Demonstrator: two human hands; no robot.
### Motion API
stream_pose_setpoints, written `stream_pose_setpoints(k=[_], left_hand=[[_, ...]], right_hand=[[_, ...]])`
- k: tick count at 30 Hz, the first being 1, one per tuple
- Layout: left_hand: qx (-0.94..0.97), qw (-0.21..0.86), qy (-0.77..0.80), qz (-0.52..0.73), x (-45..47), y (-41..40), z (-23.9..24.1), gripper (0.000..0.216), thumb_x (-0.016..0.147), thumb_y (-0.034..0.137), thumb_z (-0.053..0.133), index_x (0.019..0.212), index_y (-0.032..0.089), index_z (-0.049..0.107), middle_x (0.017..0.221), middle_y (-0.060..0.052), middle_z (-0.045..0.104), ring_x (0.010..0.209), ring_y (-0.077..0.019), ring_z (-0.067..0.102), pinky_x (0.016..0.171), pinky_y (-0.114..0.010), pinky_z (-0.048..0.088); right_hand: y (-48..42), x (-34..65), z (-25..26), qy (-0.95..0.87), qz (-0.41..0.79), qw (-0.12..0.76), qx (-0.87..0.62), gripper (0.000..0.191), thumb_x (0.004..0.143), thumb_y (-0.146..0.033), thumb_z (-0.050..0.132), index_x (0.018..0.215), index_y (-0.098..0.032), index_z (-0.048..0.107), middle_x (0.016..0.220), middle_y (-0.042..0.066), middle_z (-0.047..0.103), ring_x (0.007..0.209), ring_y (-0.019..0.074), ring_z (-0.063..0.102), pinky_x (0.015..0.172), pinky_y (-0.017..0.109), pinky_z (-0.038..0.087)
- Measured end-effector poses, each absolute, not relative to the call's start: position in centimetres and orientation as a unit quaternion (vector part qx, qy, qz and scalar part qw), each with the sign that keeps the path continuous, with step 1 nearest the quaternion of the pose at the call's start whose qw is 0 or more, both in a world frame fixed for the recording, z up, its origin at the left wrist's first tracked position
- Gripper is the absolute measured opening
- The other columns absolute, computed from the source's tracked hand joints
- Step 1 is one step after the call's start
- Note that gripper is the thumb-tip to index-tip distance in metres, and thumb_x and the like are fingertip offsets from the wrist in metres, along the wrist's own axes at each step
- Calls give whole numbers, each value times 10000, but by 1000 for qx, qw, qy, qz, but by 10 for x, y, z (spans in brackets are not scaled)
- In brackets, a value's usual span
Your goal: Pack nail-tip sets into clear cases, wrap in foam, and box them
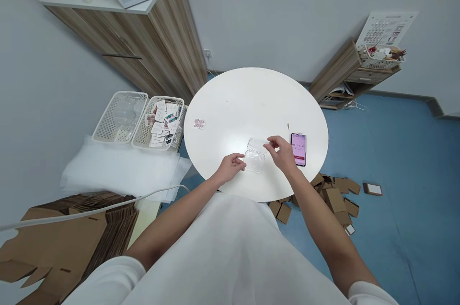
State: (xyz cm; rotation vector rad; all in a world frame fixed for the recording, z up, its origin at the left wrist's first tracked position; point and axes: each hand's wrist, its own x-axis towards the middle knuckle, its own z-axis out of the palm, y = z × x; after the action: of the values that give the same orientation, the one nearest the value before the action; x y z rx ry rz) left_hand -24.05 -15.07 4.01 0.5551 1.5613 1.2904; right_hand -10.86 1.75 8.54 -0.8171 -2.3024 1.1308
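A small clear plastic hinged case (254, 160) lies open on the round white table (251, 104) near its front edge. My left hand (232, 166) pinches the case's near left edge. My right hand (282, 152) pinches the raised lid at its right side. A phone (298, 149) with a pink screen lies just right of my right hand. A small printed card (199, 123) lies on the table's left side.
Two white mesh baskets (120, 116) stand left of the table, one holding several cards (163, 123). Flat cardboard (72, 228) is stacked at the lower left. Small brown boxes (334, 197) are scattered on the blue floor at the right. Wooden cabinets stand behind.
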Motion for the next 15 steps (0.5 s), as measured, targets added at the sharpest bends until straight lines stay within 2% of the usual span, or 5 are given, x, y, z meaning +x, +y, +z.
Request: stream_pose_setpoints(k=[4, 7, 10, 13, 15], left_hand=[[236, 477, 665, 524, -237, -152, 35, 338, 683, 338, 653, 954, 153, 574, 738, -21, 600, 686, -136, 603, 738, -336, 474], [226, 471, 672, 524, -234, -153, 34, 345, 681, 357, 648, 956, 158, 584, 755, -32, 609, 695, -142, 607, 736, -332, 474], [224, 475, 666, 530, -231, -154, 34, 349, 674, 359, 654, 953, 159, 589, 762, -33, 611, 693, -142, 611, 732, -326, 475], [221, 471, 661, 541, -230, -154, 33, 349, 672, 354, 659, 953, 159, 590, 759, -28, 606, 689, -136, 610, 730, -326, 481], [216, 463, 663, 548, -229, -153, 32, 353, 674, 354, 658, 960, 159, 588, 755, -23, 601, 689, -131, 607, 733, -327, 486]], right_hand=[[20, -112, 71, -757, 478, 229, -382, 311, 764, -448, 520, 964, -216, 568, 802, 18, 552, 674, 136, 505, 627, 310, 454], [22, -111, 59, -705, 554, 205, -394, 391, 760, -446, 510, 1076, -220, 554, 877, 20, 548, 682, 115, 505, 654, 310, 460], [25, -111, 51, -654, 622, 169, -395, 471, 744, -436, 530, 1167, -229, 519, 867, 9, 535, 649, 96, 496, 658, 305, 469], [25, -111, 46, -623, 656, 142, -402, 512, 737, -428, 542, 1209, -237, 495, 894, 10, 536, 667, 95, 506, 680, 303, 476], [21, -108, 43, -619, 657, 133, -409, 544, 751, -431, 523, 1260, -257, 440, 981, 23, 538, 727, 109, 525, 702, 306, 482]])
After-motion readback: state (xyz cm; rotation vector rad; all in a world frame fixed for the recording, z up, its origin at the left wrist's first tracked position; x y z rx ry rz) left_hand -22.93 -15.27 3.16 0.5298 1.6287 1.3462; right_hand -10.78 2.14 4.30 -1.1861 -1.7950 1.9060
